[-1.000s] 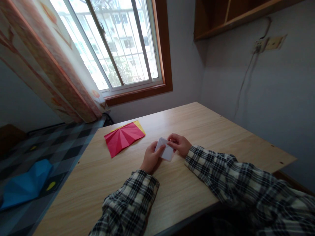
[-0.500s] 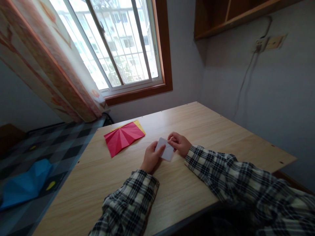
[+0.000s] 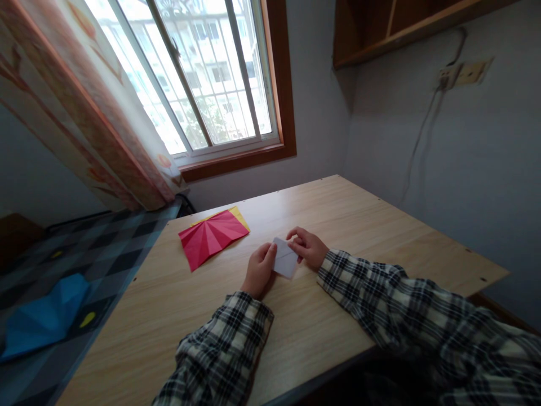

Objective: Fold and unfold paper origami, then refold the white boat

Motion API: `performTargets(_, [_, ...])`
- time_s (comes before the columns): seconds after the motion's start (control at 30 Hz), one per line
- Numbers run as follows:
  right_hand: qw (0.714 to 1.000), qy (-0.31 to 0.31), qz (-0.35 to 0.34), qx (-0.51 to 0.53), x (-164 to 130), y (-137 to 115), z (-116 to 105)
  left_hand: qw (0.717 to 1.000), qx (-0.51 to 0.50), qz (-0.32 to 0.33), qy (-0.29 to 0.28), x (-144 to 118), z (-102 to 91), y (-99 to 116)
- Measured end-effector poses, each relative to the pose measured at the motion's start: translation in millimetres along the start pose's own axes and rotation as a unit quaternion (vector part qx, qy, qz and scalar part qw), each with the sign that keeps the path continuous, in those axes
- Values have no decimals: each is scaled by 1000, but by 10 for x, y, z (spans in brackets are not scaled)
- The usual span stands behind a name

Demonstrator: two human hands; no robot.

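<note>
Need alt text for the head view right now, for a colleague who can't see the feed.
Both hands, left hand and right hand, hold a small folded white paper just above a light wooden table. A creased red paper lies farther left on a yellow sheet, below a bright window; a blue paper lies on the checkered floor.

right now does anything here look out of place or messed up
One thing: a creased blue paper lies on the checkered floor left of the table, apart from the red and yellow sheets on the tabletop. Otherwise the left hand and right hand hold a small white folded paper neatly.
</note>
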State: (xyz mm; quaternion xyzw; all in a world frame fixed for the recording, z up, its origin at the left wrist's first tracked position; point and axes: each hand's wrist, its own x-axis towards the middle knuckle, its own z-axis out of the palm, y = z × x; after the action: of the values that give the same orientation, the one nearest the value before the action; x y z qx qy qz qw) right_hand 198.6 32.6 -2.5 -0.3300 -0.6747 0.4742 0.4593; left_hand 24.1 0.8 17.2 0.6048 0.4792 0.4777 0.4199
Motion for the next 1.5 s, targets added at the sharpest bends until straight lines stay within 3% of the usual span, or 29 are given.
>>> performTargets(0.37, [997,-31,63,-14,-6,0,-11,997,68,16,-32,-2,-16,1])
performTargets(0.7, [993,34,-20,-115,0,-82,-6,996,72,14,-41,1,-10,-7])
performTargets(0.97, [991,91,-12,-95,26,-23,-15,1000,8,-2,-18,-27,28,50])
performTargets(1.27, [993,87,3,-74,23,-23,-3,999,48,2,2,-6,16,18])
performTargets(1.5, [996,77,12,-42,12,-48,-5,999,19,-15,-47,5,-7,-31])
